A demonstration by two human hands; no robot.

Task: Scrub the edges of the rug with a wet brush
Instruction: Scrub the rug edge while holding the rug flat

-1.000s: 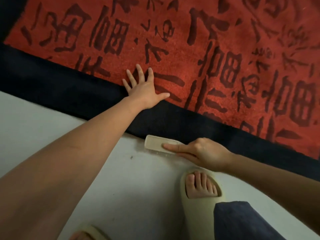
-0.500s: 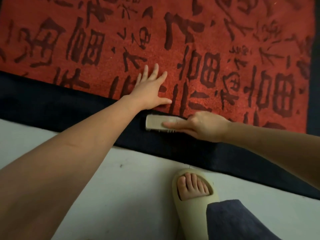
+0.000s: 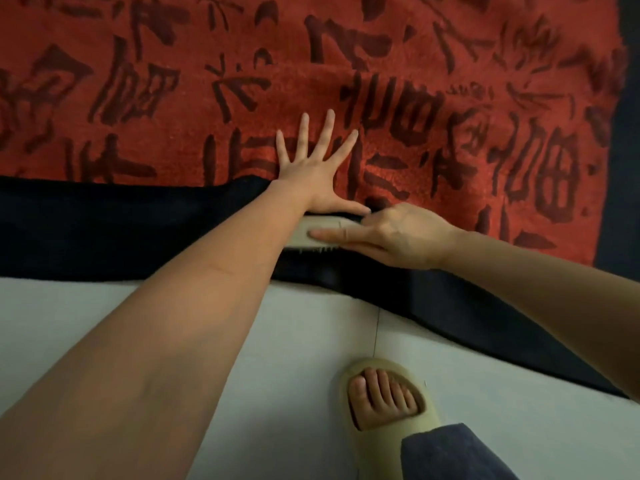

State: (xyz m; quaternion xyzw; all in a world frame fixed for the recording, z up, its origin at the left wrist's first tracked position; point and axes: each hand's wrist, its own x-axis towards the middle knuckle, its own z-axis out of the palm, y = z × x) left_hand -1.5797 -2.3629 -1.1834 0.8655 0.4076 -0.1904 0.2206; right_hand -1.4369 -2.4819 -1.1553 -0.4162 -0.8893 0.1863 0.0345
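Your rug [image 3: 346, 57] fills the top of the frame, its dark border [image 3: 104, 230] running across the middle above the pale floor [image 3: 86, 306]. Your left hand [image 3: 315, 174] lies flat with fingers spread, pinning it; if that lifts, the edge could bunch. Your right hand [image 3: 391, 237] grips the brush [image 3: 304, 235] on the border at centre, forefinger along its back: wet, it may slip toward your left thumb

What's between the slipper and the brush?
Head view: bare pale floor by the slipper, then the rug's dark border up to the brush.
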